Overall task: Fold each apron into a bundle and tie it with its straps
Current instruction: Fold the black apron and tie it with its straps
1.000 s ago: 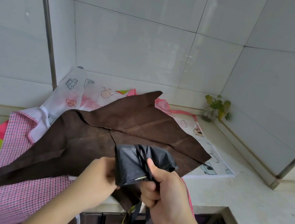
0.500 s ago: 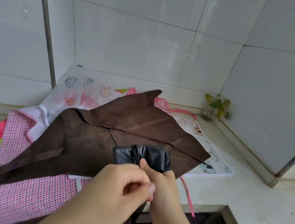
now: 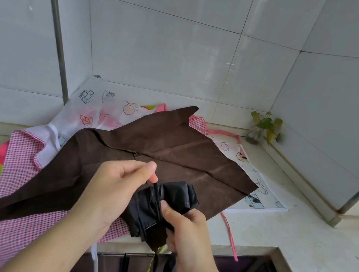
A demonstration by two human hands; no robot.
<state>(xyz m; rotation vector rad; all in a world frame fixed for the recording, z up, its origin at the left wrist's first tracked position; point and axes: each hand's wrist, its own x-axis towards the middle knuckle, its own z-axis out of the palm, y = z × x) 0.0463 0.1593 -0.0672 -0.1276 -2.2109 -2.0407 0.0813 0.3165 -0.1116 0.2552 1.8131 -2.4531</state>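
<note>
**Strap wrap on black bundle, mid-tie**

Landmark = brown apron (image 3: 149, 154), spread flat on counter (image 3: 296, 243). Going L to R:

Left hand (image 3: 109, 190), over brown apron's near edge: thumb + index tip pinched on the thin black strap (image 3: 156, 191), other fingers curled loosely. Strap runs taut down across the bundle.

Black apron bundle (image 3: 166, 208), held in air just in front of brown apron's near edge: light, soft, slick-looking fabric, prob. springs open if let go. Best hold is round the middle where strap crosses, keep strap tense.

Right hand (image 3: 185, 230), R of and below bundle: fingers curled under it, thumb pressing strap onto bundle.

Vs 0.5 s ago: L hand, then low and covering the R, has lifted up and left, drawing strap out; bundle more visible and tilted. Other aprons unmoved.
</note>
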